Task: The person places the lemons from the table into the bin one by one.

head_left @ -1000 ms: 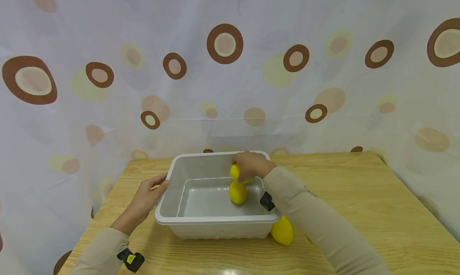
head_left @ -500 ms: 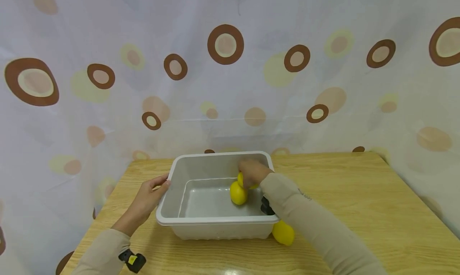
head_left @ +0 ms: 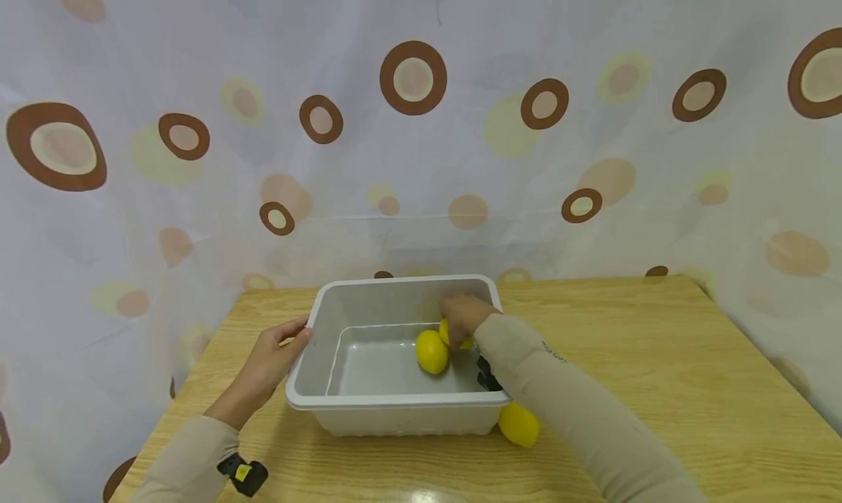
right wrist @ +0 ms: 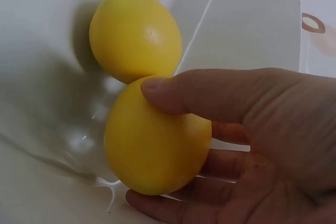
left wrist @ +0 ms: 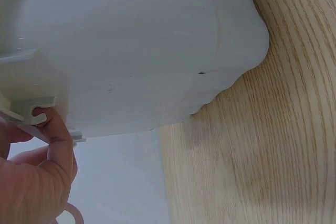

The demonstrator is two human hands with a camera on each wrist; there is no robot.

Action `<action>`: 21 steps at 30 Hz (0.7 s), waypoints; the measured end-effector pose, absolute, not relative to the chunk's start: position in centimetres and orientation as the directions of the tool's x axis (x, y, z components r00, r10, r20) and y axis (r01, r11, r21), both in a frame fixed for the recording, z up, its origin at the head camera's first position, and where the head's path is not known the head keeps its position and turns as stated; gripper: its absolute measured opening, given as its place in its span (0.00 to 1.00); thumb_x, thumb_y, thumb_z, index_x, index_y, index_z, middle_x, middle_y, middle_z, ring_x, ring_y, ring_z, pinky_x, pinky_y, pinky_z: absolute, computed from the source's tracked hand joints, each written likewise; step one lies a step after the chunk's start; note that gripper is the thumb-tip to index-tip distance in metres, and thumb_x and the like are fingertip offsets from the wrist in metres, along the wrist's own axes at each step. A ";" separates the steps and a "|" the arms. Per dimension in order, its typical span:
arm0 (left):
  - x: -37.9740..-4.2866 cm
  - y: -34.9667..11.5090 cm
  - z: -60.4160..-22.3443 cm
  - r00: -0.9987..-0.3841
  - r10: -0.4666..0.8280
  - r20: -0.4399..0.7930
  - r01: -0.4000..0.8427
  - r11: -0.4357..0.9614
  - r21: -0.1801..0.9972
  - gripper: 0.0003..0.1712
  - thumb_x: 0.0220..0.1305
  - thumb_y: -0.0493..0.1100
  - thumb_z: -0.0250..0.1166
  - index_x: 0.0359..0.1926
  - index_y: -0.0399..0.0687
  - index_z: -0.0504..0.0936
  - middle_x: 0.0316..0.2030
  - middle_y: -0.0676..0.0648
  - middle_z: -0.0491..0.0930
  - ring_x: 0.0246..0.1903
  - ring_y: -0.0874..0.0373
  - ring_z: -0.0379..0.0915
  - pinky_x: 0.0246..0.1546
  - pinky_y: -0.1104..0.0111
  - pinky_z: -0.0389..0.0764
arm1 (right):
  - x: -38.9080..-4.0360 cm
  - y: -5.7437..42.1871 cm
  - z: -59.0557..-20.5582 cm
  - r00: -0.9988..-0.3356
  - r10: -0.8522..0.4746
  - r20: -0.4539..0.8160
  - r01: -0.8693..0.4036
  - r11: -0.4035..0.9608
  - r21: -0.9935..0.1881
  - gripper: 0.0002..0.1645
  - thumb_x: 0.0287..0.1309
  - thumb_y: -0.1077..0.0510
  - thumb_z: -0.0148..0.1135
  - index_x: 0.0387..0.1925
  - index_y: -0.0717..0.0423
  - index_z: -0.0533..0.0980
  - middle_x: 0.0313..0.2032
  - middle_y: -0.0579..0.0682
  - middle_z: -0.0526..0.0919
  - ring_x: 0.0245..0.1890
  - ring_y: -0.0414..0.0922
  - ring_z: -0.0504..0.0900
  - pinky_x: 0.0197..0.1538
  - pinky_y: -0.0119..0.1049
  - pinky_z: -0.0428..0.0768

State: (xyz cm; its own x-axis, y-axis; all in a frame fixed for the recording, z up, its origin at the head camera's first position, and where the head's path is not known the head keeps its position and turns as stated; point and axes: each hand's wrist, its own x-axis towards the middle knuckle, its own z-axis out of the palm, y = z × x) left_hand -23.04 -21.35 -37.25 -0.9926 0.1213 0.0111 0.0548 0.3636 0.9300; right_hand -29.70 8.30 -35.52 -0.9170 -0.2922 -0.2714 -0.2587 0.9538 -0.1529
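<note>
Reaching into the pale grey tub (head_left: 395,420) from the right in the head view, the right hand (head_left: 468,317) is clamping its grip on a yellow lemon (head_left: 445,333), which is sitting inside toward the far right corner. A second lemon (head_left: 432,352) is lying on the tub's floor, just left and nearer, and a third lemon (head_left: 520,425) is resting outside on the wood-grain worktop (head_left: 631,349), beside the tub's near right corner. The left hand (head_left: 266,360) is pinching the tub's left rim, thumb on top. Beige sleeves (head_left: 191,459) are covering both arms, and a spotted curtain (head_left: 421,167) is hanging at the far side. From the left wrist, the tub's smooth outer wall is filling much of the view and its wavy bottom edge is meeting the worktop; the left hand's grip is clamping on the rim, one finger curling against a hooked tab (left wrist: 34,111). From the right wrist, the thumb (right wrist: 184,93) is pressing on the held lemon while the fingers are curling around its other side, and the second lemon is appearing to touch it.
</note>
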 end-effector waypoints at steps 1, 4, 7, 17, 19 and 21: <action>-23.0 -21.3 -37.3 -0.993 0.121 0.009 0.053 0.364 0.930 0.26 0.66 0.45 0.50 0.61 0.35 0.62 0.49 0.36 0.65 0.43 0.50 0.73 0.35 0.68 0.78 | -29.7 8.3 -35.6 -0.917 -0.290 -0.275 -0.255 0.954 -0.155 0.14 0.30 0.66 0.68 0.25 0.55 0.74 0.25 0.48 0.73 0.26 0.46 0.70 0.25 0.34 0.67; -23.0 -21.3 -37.3 -0.993 0.122 0.005 0.049 0.361 0.931 0.27 0.66 0.45 0.50 0.61 0.35 0.62 0.49 0.36 0.65 0.43 0.50 0.72 0.35 0.67 0.78 | -29.6 8.4 -35.7 -0.915 -0.286 -0.283 -0.250 0.955 -0.156 0.12 0.31 0.66 0.67 0.23 0.54 0.75 0.24 0.48 0.74 0.26 0.46 0.70 0.24 0.33 0.67; -23.0 -21.3 -37.2 -0.992 0.127 0.005 0.050 0.359 0.932 0.27 0.66 0.45 0.50 0.61 0.35 0.61 0.50 0.36 0.65 0.44 0.49 0.72 0.36 0.66 0.78 | -29.5 8.4 -35.6 -0.915 -0.286 -0.285 -0.249 0.955 -0.160 0.11 0.30 0.66 0.67 0.22 0.54 0.74 0.23 0.48 0.73 0.25 0.46 0.70 0.23 0.33 0.67; -23.0 -21.3 -37.1 -0.991 0.133 0.005 0.052 0.358 0.932 0.26 0.66 0.45 0.50 0.61 0.35 0.61 0.51 0.35 0.65 0.45 0.48 0.72 0.36 0.66 0.78 | -29.3 8.3 -35.3 -0.911 -0.276 -0.307 -0.230 0.957 -0.177 0.11 0.31 0.67 0.66 0.23 0.54 0.75 0.24 0.49 0.73 0.24 0.45 0.70 0.23 0.33 0.67; -23.0 -21.3 -37.1 -0.991 0.133 0.005 0.053 0.359 0.932 0.26 0.66 0.45 0.49 0.62 0.35 0.61 0.51 0.35 0.65 0.45 0.48 0.72 0.36 0.66 0.78 | -29.3 8.3 -35.3 -0.910 -0.273 -0.311 -0.228 0.958 -0.175 0.11 0.32 0.67 0.66 0.23 0.54 0.75 0.24 0.49 0.73 0.25 0.45 0.70 0.23 0.33 0.67; -22.9 -21.3 -37.1 -0.991 0.134 0.006 0.055 0.361 0.931 0.26 0.66 0.44 0.49 0.62 0.35 0.61 0.51 0.35 0.65 0.45 0.48 0.71 0.36 0.66 0.78 | -29.3 8.2 -35.3 -0.910 -0.265 -0.320 -0.217 0.960 -0.177 0.10 0.34 0.67 0.65 0.23 0.55 0.74 0.24 0.49 0.74 0.25 0.45 0.70 0.23 0.33 0.67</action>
State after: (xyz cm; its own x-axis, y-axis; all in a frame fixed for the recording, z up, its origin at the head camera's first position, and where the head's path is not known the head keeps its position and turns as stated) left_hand -22.94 -21.30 -37.09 -0.9910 0.1339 0.0063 0.0547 0.3608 0.9310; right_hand -29.34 8.24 -35.32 -0.9096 -0.2652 -0.3200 -0.2174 0.9598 -0.1775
